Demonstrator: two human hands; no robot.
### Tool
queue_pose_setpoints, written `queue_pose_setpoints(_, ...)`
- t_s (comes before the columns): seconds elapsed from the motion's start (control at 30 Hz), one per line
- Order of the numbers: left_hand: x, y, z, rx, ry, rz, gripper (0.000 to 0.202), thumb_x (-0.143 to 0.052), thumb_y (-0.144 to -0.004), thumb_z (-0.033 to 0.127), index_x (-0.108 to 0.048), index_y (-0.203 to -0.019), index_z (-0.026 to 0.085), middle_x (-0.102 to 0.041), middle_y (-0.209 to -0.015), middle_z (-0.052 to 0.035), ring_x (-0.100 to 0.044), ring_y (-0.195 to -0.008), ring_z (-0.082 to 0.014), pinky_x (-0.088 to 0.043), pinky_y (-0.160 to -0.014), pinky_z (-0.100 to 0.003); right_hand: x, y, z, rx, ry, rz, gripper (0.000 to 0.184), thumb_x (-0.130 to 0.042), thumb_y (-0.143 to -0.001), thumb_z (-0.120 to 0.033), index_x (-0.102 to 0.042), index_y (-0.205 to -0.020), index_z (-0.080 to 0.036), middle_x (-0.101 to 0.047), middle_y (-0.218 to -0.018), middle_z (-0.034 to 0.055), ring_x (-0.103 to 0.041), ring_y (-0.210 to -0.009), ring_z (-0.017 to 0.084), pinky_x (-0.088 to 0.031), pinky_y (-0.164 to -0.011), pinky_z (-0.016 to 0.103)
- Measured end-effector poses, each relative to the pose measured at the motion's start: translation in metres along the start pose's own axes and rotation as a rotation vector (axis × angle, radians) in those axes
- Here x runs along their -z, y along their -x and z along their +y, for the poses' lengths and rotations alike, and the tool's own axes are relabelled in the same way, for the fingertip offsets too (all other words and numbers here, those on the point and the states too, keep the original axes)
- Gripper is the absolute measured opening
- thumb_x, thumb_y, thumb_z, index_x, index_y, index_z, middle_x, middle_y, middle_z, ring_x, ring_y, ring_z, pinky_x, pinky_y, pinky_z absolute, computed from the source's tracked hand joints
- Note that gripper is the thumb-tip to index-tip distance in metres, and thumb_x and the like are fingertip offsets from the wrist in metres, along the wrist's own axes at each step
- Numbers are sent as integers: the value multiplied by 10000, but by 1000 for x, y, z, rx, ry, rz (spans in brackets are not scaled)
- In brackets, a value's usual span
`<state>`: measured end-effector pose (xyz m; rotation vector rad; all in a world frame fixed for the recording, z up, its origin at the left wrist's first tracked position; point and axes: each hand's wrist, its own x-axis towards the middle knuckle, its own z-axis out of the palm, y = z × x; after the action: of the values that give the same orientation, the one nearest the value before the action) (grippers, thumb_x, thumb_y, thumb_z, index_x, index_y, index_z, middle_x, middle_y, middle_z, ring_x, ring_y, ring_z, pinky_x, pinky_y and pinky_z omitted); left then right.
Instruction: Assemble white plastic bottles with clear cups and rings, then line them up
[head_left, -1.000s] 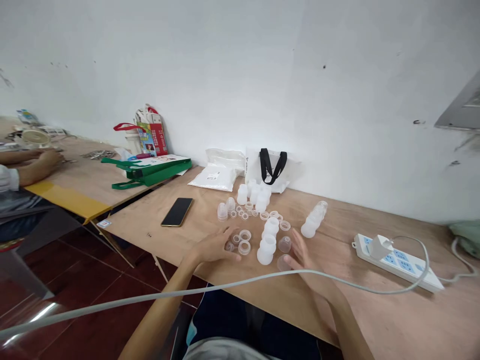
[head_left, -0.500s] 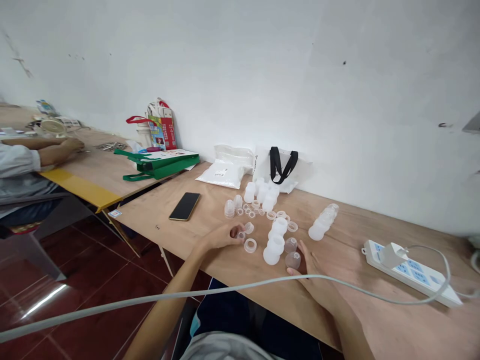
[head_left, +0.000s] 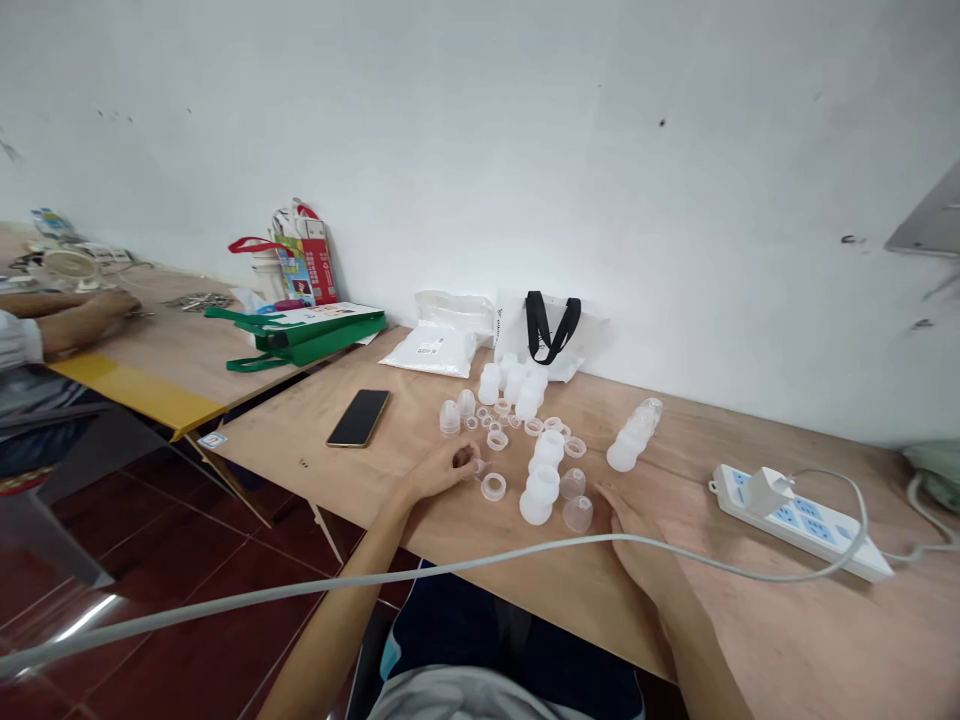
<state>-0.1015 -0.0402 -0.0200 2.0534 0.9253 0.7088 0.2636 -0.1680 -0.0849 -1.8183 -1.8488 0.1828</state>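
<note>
Translucent plastic bottle parts lie spread over the plywood table. My left hand is curled at the front of the group, its fingertips closed on a small clear ring that they mostly hide. Just beyond them sits a wider clear ring. My right hand lies flat and open on the wood, holding nothing, with its fingertips nearest a clear plastic cup. Beside that cup stands a frosted bottle piece.
A white cable crosses low in front of me, above my right hand. A black phone, a power strip, white bags and a green bag share the tabletops. A co-worker's hand rests on the adjoining table.
My left hand has curled tighter over the small ring, and my right hand has slid slightly right of the clear cups. The view has shifted a little with my head.
</note>
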Motion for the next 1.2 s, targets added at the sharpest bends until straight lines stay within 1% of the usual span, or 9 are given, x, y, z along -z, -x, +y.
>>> queue_pose_setpoints(0.13,1,1,3,-2,-24,8,228,-480,-980,371,-604,-1065,200,-632,-881,-8,-557,-731,-163,-475,-706,-293,-11,-2,4,18,136,6,567,-365,-871,-113,-631,-1360,-225,-615,-1462,81,-563,-1377,267,-442,-1187,494)
queue_pose_setpoints(0.27,2,3,14,-21,-122,101,349,-326,-1056,400,-615,-1108,213,-660,-1081,-58,-624,-1004,-218,-492,-959,-371,-8,-1,1,34,180,-25,579,-353,-860,-83,-650,-1339,-214,-603,-1474,92,-566,-1371,265,-437,-1189,504)
queue_pose_setpoints(0.4,-7,0,19,-77,-307,100,430,-325,-1069,467,-565,-1354,251,-528,-1467,-100,-481,-1377,-258,-351,-1180,-427,-1,-1,-3,47,187,-53,573,-355,-882,-94,-635,-1364,-228,-597,-1486,65,-549,-1387,237,-420,-1204,492)
queue_pose_setpoints(0.5,-16,-3,17,-43,-399,43,457,-360,-1064,487,-505,-1455,299,-430,-1604,-66,-383,-1479,-280,-276,-1218,-479,4,-2,-6,50,191,-87,571,-347,-887,-91,-638,-1360,-222,-595,-1489,70,-539,-1398,236,-411,-1210,499)
queue_pose_setpoints(0.7,-18,-6,13,-76,-325,-10,366,-409,-1049,375,-582,-1351,262,-635,-1408,-73,-521,-1344,-265,-284,-1198,-467,5,-1,-9,64,144,-112,592,-369,-872,-100,-613,-1389,-252,-564,-1519,60,-476,-1454,258,-442,-1183,524)
queue_pose_setpoints(0.83,-15,-5,17,-130,-249,21,279,-507,-1012,400,-619,-1209,238,-667,-1316,-84,-562,-1238,-274,-358,-1143,-451,2,1,-12,82,146,-70,545,-348,-905,-133,-626,-1365,-226,-560,-1521,76,-473,-1454,271,-429,-1188,536)
queue_pose_setpoints(1.0,-17,-6,18,-123,-250,23,226,-520,-994,418,-603,-1006,208,-680,-1048,-75,-602,-983,-253,-465,-956,-409,2,1,-18,92,152,-40,497,-327,-963,-220,-633,-1354,-192,-585,-1493,103,-496,-1433,284,-431,-1182,526)
queue_pose_setpoints(1.13,-18,-5,15,-96,-204,-2,102,-535,-938,271,-562,-1010,204,-671,-1071,-71,-608,-948,-238,-483,-908,-390,3,1,-19,86,129,-11,475,-331,-985,-264,-644,-1337,-207,-596,-1481,95,-487,-1438,283,-421,-1187,530)
queue_pose_setpoints(1.2,-19,-5,14,-111,-168,-23,146,-512,-912,198,-558,-1051,210,-676,-1102,-68,-617,-988,-237,-483,-943,-392,3,1,-19,84,117,-15,469,-335,-992,-279,-651,-1331,-215,-597,-1480,89,-491,-1434,288,-422,-1185,532)
